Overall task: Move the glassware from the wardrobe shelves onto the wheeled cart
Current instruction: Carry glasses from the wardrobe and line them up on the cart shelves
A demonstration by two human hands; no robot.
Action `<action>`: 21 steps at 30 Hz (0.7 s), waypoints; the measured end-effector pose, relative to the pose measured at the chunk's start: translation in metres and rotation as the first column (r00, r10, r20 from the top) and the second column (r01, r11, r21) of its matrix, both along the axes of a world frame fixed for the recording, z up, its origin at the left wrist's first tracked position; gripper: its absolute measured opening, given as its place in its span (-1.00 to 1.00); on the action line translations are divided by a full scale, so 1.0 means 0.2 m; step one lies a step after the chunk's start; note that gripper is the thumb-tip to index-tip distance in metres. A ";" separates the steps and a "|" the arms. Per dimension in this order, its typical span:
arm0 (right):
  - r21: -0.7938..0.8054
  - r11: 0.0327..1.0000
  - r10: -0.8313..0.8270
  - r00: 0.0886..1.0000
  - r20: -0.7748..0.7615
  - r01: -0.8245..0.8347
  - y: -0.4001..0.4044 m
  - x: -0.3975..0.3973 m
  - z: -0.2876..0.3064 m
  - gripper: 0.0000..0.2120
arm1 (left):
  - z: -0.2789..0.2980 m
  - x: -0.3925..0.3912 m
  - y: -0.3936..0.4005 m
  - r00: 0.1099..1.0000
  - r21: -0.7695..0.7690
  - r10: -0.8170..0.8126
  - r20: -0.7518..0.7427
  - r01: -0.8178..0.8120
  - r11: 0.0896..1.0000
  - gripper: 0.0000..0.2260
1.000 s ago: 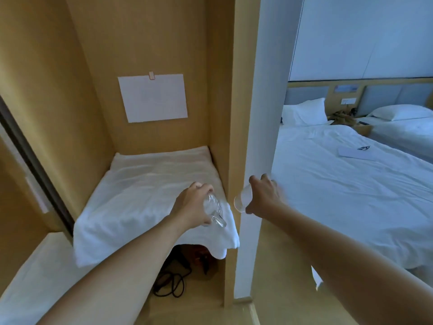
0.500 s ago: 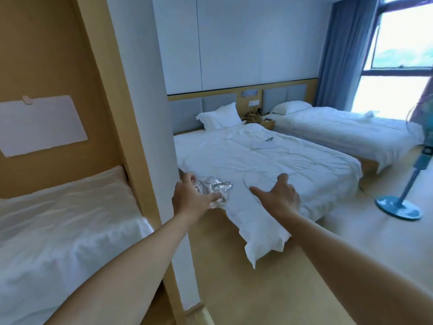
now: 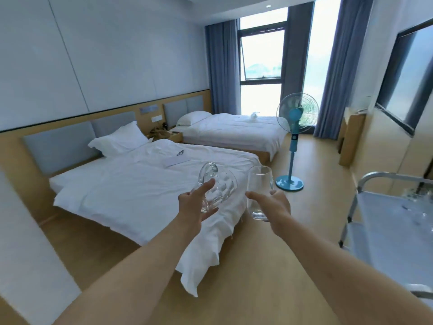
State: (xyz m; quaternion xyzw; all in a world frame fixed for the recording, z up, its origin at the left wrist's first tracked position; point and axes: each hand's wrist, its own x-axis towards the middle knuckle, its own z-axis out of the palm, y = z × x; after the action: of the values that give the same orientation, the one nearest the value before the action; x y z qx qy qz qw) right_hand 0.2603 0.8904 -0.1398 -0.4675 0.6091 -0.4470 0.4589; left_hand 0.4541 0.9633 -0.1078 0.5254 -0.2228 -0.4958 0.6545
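Observation:
My left hand (image 3: pixel 193 206) holds a clear glass mug (image 3: pixel 218 186) with a thick handle, tilted on its side in front of me. My right hand (image 3: pixel 273 204) grips a tall clear tumbler (image 3: pixel 259 191), held upright. Both glasses hang in the air over the foot of the near bed. The wheeled cart (image 3: pixel 384 231), with a metal frame and a pale grey top shelf, stands at the right edge of the view, to the right of my right hand. Some small clear glass items (image 3: pixel 419 215) sit on the cart's top. The wardrobe is out of view.
Two white beds stand ahead, the near bed (image 3: pixel 145 184) and the far bed (image 3: pixel 234 130). A blue standing fan (image 3: pixel 294 137) is on the wooden floor between the far bed and the cart. A wooden cabinet (image 3: pixel 351 137) stands by the right wall.
The view has swung right from the wardrobe shelf to the room, and the cart has come into sight. Both hands have carried their glasses along and now hold them higher.

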 end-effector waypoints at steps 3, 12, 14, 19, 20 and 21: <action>-0.005 0.997 -0.078 0.997 0.011 0.078 -0.10 -0.12 0.00 -0.20 | 0.00 -0.09 -0.24 0.990 -0.004 -0.131 -0.044 0.130 0.991 -0.48; -0.056 0.925 -0.379 0.925 -0.030 0.377 -0.51 -0.31 0.07 -0.27 | 0.03 -0.27 -0.90 0.857 -0.028 -0.505 -0.107 0.505 0.863 -0.52; -0.058 0.900 -0.434 0.901 -0.022 0.432 -0.59 -0.32 0.07 -0.30 | 0.03 -0.30 -1.04 0.829 -0.020 -0.553 -0.084 0.553 0.833 -0.55; -0.037 0.851 -0.525 0.850 -0.035 0.524 -0.72 -0.35 -0.02 -0.28 | -0.02 -0.34 -1.32 0.727 -0.060 -0.678 -0.114 0.676 0.735 -0.55; -0.030 0.842 -0.539 0.841 -0.034 0.539 -0.75 -0.36 -0.04 -0.27 | -0.04 -0.36 -1.36 0.697 -0.071 -0.706 -0.124 0.703 0.707 -0.57; -0.018 0.835 -0.550 0.834 -0.039 0.550 -0.77 -0.37 -0.06 -0.27 | -0.06 -0.37 -1.41 0.670 -0.078 -0.730 -0.133 0.727 0.682 -0.60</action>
State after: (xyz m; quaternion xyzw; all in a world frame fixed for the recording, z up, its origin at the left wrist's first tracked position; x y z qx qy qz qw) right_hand 0.1864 0.7361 -0.1513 -0.2836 0.7260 -0.5518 0.2968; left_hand 0.3803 0.6813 -0.1197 0.3471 -0.3673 -0.7525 0.4223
